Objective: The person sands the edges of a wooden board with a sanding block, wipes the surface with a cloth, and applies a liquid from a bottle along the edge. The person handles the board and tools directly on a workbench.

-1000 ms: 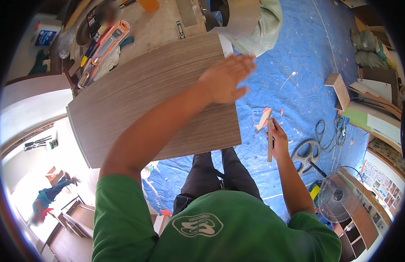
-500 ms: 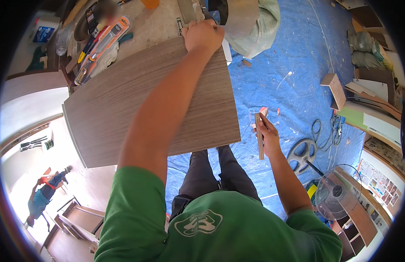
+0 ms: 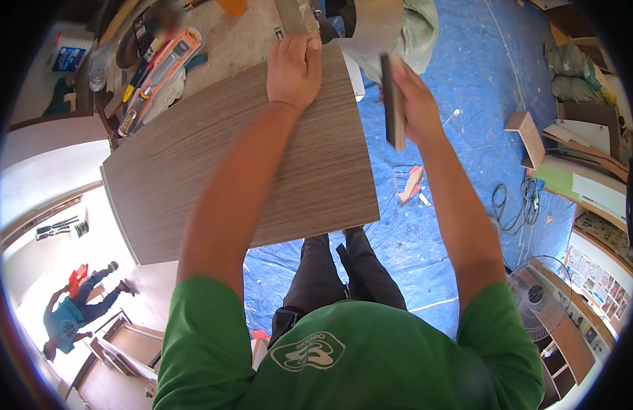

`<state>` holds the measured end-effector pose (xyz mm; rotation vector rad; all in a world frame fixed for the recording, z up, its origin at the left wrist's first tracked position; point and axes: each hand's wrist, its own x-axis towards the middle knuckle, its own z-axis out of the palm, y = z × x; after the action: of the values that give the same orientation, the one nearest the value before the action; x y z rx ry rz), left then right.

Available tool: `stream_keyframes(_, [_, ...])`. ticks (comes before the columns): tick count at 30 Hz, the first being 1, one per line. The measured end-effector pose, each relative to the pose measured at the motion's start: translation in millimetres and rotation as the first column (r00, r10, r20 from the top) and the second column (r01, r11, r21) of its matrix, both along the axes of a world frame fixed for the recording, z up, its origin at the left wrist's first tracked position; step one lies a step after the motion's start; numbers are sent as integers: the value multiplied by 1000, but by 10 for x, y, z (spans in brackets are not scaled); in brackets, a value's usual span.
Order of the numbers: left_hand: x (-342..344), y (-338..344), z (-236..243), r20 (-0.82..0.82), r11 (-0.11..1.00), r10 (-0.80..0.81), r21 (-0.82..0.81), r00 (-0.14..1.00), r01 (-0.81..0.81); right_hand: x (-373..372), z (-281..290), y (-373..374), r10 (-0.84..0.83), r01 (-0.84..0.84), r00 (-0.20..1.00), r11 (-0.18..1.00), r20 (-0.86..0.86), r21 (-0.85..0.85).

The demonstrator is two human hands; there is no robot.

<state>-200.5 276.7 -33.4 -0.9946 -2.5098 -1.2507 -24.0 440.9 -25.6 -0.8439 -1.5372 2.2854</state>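
A wide grey-brown wood-grain panel lies flat in front of me, its near edge by my legs. My left hand is on top of it at the far edge, fingers closed together and bent over that edge; the fingertips are partly hidden. In my right hand is a short, narrow wooden block, dark on one long side. The hand wraps it from the right and holds it upright, off the panel's right far corner. The block is slightly blurred and seems apart from the panel.
An orange-grey tool case and other hand tools lie on the worktable at far left. A green-white sack stands beyond the right corner. Blue sheeting covers the floor, with a fan and cable at right. Another person is at lower left.
My right hand has risen forward with the wooden block, from beside the panel's near right corner to its far right corner. My left hand has shifted left along the far edge.
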Motion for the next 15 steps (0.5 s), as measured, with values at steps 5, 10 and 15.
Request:
stream_keyframes(5, [-1,-3,-61,-8,993,113,44,994,-113,-1062,85,99,238,-242,969,833,72,497])
stream_keyframes(10, [17,-42,-16,28,990,138,-13,990,-137,-887,-22,-121,206,-247,969,851,138,464])
stream_keyframes(15, [15,-4,1,31,991,134,-7,990,-134,-626,-54,-83,152,-197,969,951,194,239])
